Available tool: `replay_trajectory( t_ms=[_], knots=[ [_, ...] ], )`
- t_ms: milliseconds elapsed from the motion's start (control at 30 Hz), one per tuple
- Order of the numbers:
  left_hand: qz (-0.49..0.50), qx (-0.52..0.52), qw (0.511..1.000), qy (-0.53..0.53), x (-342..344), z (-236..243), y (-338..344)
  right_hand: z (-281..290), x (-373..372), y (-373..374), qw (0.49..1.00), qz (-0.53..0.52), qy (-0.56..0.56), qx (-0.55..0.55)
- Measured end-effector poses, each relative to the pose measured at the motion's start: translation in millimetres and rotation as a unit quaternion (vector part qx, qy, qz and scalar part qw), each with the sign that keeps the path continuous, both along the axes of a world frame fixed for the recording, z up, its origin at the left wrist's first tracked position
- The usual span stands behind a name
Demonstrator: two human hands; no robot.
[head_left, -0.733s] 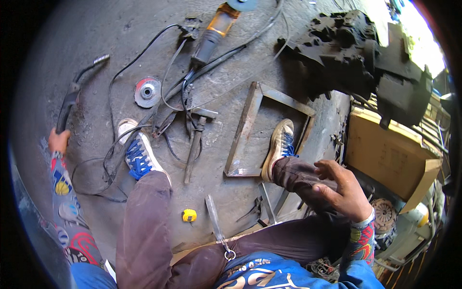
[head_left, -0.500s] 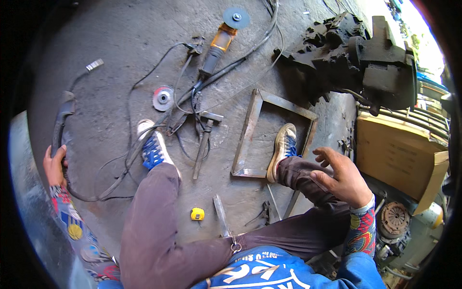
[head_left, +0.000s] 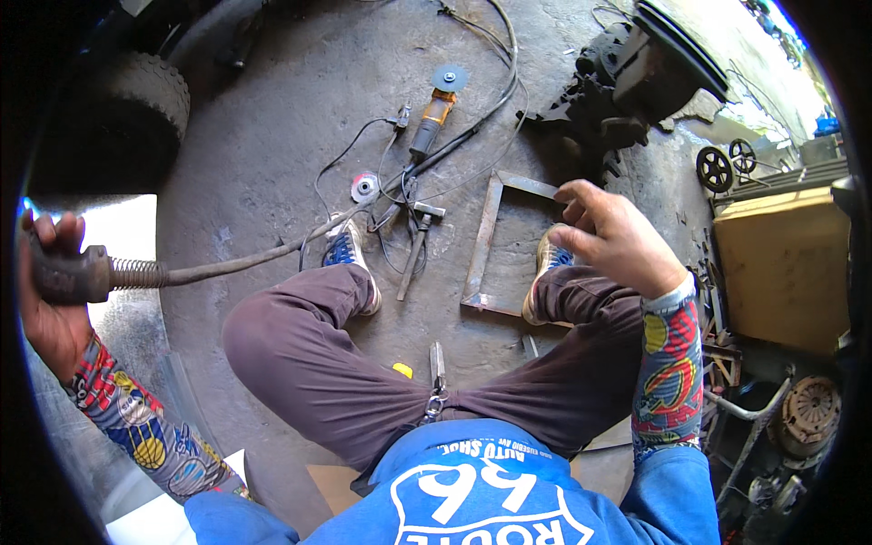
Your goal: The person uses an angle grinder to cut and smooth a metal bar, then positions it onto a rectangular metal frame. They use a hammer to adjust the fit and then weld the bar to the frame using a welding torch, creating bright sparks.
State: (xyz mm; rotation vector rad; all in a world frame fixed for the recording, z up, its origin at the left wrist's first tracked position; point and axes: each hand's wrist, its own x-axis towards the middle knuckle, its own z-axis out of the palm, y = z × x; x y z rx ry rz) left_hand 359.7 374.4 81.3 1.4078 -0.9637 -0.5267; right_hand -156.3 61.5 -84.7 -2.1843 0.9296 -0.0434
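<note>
My left hand is at the far left, raised and closed around the dark grip of a welding electrode holder. A coiled spring and a long cable run from it across the floor. My right hand hangs in the air above my right knee, fingers loosely apart, holding nothing. Below it on the concrete lies a rectangular metal frame, next to my right shoe. I am sitting with both knees bent in brown trousers.
An orange angle grinder with its disc, a loose round disc and a hammer lie ahead among tangled cables. A dark engine block sits at the back right, a yellowish box at the right, a tyre at the far left.
My left hand has lifted the electrode holder off the floor, pulling its cable taut. My right hand has risen from my knee into the air. The view has tilted toward the grinder.
</note>
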Motion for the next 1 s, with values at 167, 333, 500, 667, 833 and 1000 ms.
replay_trajectory(
  t_ms=[167, 333, 500, 667, 833, 1000],
  knots=[
    [0.023, -0.022, 0.988, -0.150, -56.0, -1.7, -67.5, 5.6, -24.6, 6.5, 0.996, -0.075, -0.040, -0.015],
    [0.129, 0.076, 0.963, -0.225, -98.8, -59.1, -113.5, -12.2, -5.3, 21.8, 0.988, -0.148, -0.048, -0.012],
    [0.189, 0.122, 0.970, -0.095, -116.4, -129.9, -137.5, -109.8, 71.4, 24.3, 0.994, -0.088, -0.044, 0.043],
    [0.212, 0.199, 0.954, -0.069, -80.7, -159.2, -109.8, -267.6, 178.3, 30.6, 0.981, -0.078, 0.110, 0.141],
    [0.320, 0.258, 0.910, -0.056, -62.7, -170.6, -65.5, -365.0, 258.7, 32.0, 0.976, -0.195, 0.078, 0.064],
    [0.339, 0.239, 0.910, -0.015, -54.9, -169.0, -59.5, -398.6, 291.3, 32.4, 0.996, 0.052, 0.016, -0.068]
  ],
)
